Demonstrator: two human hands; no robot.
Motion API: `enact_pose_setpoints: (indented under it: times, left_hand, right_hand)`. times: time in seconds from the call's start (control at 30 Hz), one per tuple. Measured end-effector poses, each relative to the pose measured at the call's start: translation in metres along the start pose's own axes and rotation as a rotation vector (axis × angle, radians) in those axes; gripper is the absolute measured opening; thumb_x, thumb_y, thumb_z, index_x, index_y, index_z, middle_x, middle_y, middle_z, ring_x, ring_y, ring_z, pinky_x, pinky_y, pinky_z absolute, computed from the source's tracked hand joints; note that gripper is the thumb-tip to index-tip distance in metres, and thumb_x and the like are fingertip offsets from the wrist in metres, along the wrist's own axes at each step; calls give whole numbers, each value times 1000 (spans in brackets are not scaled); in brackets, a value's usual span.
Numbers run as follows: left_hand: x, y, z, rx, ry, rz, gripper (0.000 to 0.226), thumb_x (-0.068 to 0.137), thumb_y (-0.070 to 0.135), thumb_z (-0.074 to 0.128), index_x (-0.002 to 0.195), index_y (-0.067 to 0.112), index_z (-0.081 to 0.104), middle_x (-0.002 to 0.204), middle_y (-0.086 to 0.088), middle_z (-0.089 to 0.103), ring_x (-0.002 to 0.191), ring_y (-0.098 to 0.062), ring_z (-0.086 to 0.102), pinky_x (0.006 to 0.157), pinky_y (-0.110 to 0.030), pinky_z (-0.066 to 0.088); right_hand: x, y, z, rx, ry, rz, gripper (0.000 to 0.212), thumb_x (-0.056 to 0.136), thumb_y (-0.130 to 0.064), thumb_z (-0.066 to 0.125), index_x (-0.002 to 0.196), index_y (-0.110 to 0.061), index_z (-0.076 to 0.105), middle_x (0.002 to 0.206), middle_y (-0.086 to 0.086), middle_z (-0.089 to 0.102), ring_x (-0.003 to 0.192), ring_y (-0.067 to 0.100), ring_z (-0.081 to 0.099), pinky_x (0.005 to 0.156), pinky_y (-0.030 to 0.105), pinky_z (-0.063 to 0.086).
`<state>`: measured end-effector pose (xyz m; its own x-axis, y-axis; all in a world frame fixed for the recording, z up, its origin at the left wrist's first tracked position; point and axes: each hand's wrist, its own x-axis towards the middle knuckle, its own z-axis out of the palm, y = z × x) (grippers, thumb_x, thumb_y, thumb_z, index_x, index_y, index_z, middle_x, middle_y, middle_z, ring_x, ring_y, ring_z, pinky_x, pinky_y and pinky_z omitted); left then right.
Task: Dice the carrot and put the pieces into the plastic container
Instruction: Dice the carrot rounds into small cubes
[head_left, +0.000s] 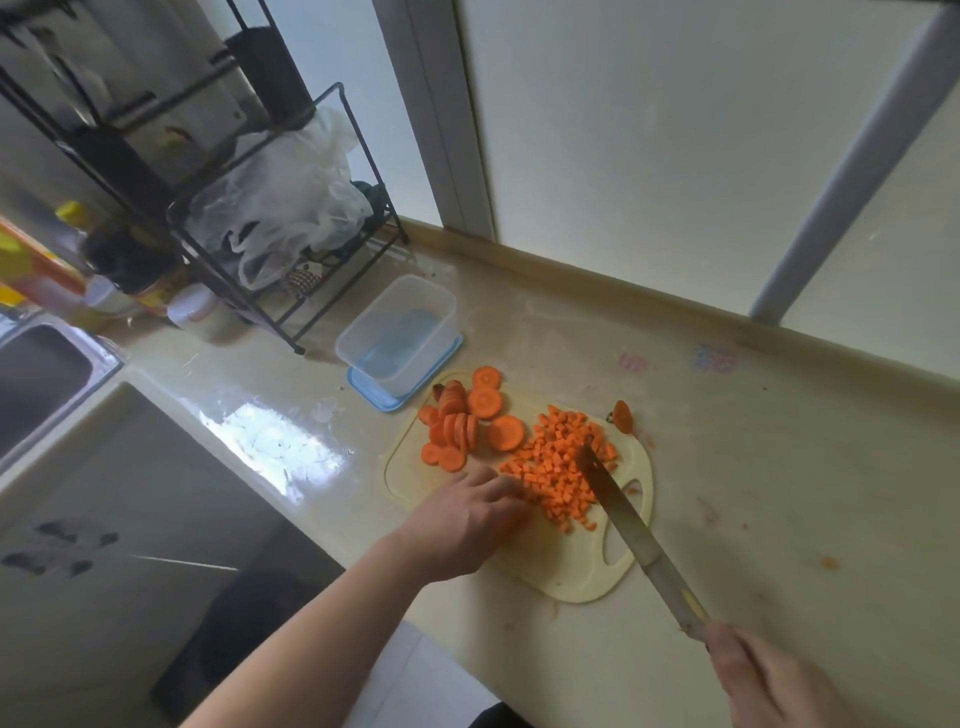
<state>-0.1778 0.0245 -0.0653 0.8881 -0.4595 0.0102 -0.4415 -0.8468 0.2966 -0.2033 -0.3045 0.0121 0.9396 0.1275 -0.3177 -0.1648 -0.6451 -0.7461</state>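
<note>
Right hand grips a knife over diced carrot; left hand cups the pile's edge.

The right hand (774, 675), at five o'clock in the head view, has its grip closed round the handle of the knife (631, 525), whose blade slants up toward eleven o'clock and ends with its tip in the diced carrot (558, 467). The left hand (467, 514) lies at the pile's eight o'clock side, fingers curled loosely against the cubes; whether that grip holds any cannot be told. Both sit on the cutting board (566, 577). At ten o'clock of the pile lie the carrot slices (467, 423), still round. A carrot end (622, 415) rests off the board at one o'clock. The plastic container (400, 332) stands on its blue lid (371, 392), at eleven o'clock of the board on the surface (779, 467). A wire rack (270, 218) holding plastic bags stands beyond it.
</note>
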Motion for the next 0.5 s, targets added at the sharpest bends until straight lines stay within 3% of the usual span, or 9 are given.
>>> enact_pose_setpoints:
  times: [0.07,0.13,0.23,0.27,0.33,0.37,0.43,0.5]
  left_hand:
    - [-1,-1,7,19,43,18,35,91,15,63,126,18,67,131,-3,61,103,-27,60,78,-43,57]
    - [-4,-3,13,13,81,15,38,91,11,64,128,19,65,132,-3,60,104,-27,59,80,-42,57]
    - [-10,-5,22,0,132,-17,37,94,12,61,130,20,63,134,-5,59,108,-27,59,87,-41,56]
    - [-12,-5,25,-4,149,-35,35,96,13,61,130,19,63,134,-5,59,107,-28,59,88,-41,55]
    - [-15,-3,29,-5,187,-74,31,97,16,63,128,18,62,130,-6,60,104,-28,59,87,-41,55]
    - [-17,-1,30,-3,210,-99,29,97,20,63,126,18,61,126,-6,60,101,-28,60,85,-42,56]
    - [-21,5,32,-21,273,-182,29,96,33,58,121,19,60,116,-5,63,95,-27,62,79,-41,58]
    - [-25,13,36,-62,349,-299,36,89,43,57,117,21,58,108,-3,65,90,-25,63,75,-39,58]
  right_hand:
    - [-1,-5,1,-8,13,2,70,57,-99,13,80,-50,57,57,-11,60,62,-17,52,59,-6,33]
    - [-4,-9,1,-54,4,-41,50,65,-89,21,78,-57,56,61,-21,61,61,-16,52,57,-1,37]
    - [-8,-12,2,-62,-23,-43,24,76,-75,47,71,-55,59,53,-11,60,61,-12,54,58,4,40]
    - [-9,-13,2,-44,-44,-43,30,72,-81,46,70,-54,60,54,-14,61,62,-15,54,60,2,40]
    - [-9,-14,2,-63,-87,-39,70,53,-99,21,82,-48,60,62,-21,63,67,-12,55,62,2,41]
    - [-9,-14,3,-81,-108,-20,75,56,-97,23,84,-39,62,65,-17,64,67,-5,58,64,6,43]
    - [-5,-13,6,-146,-152,30,55,78,-72,42,78,-23,68,68,-4,67,64,4,60,67,12,46]
    - [1,-12,12,-184,-194,33,52,80,-65,38,79,-22,68,72,-2,69,69,1,61,68,12,45]
